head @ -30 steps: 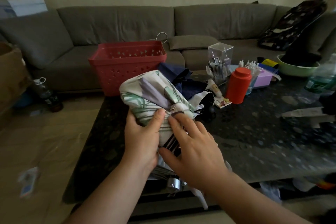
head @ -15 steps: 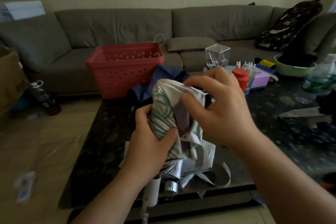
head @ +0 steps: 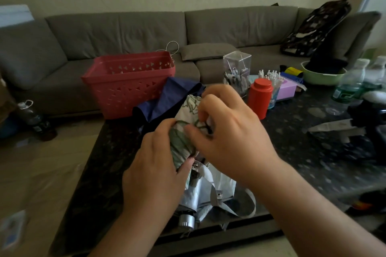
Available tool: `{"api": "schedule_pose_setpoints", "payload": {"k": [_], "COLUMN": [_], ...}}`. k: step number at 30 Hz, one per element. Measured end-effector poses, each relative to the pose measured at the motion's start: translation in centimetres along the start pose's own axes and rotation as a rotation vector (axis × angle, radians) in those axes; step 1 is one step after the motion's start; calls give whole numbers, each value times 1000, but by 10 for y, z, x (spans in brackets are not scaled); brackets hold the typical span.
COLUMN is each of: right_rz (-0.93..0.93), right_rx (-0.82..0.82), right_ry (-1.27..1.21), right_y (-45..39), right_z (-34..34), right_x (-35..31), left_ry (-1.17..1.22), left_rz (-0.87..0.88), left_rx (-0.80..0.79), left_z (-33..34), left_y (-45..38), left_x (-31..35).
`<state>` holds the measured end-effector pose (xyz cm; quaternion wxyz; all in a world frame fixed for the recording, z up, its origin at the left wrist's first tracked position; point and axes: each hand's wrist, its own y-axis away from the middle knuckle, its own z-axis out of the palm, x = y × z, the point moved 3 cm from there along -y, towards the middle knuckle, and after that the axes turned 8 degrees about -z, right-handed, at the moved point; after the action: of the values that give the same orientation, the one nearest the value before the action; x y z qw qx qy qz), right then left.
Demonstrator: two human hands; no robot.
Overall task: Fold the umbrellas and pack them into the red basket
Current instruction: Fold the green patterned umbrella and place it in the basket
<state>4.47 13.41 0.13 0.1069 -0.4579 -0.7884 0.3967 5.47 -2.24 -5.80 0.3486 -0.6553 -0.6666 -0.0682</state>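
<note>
Left hand [head: 154, 175] grips the floral umbrella [head: 181, 144] round its bunched canopy, above the table [head: 302, 162] near edge. Right hand [head: 227, 131] pinches the canopy folds at the top. Navy umbrella [head: 173, 98] lies at 12 o'clock behind it; red basket [head: 127, 83] at 11 o'clock, touching the navy fabric.

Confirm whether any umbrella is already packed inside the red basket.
No: the red basket shows nothing inside, the floral umbrella is held by both hands, and the navy umbrella lies on the table.
</note>
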Motion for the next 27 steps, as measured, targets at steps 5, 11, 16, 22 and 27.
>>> {"api": "schedule_pose_setpoints", "payload": {"k": [5,11,16,22,27], "right_rz": [61,146,349,160,198], "right_rx": [-6,-121,-216,-129,-92], "right_ry": [67,-46,-387,-132,-299], "right_y": [4,2,-2,0,-6], "right_z": [1,0,0,5,9], "right_x": [9,12,23,4,8], "left_ry": [-99,-95,16,-1,15], "left_rz": [-2,-2,0,-4,35], "left_rx": [19,-9,-29,7,-15], "left_z": [-3,-4,-9,0,-2], "left_y": [-4,-12,-25,-26,-26], "left_x": [-6,-14,-25,-30,-27]}}
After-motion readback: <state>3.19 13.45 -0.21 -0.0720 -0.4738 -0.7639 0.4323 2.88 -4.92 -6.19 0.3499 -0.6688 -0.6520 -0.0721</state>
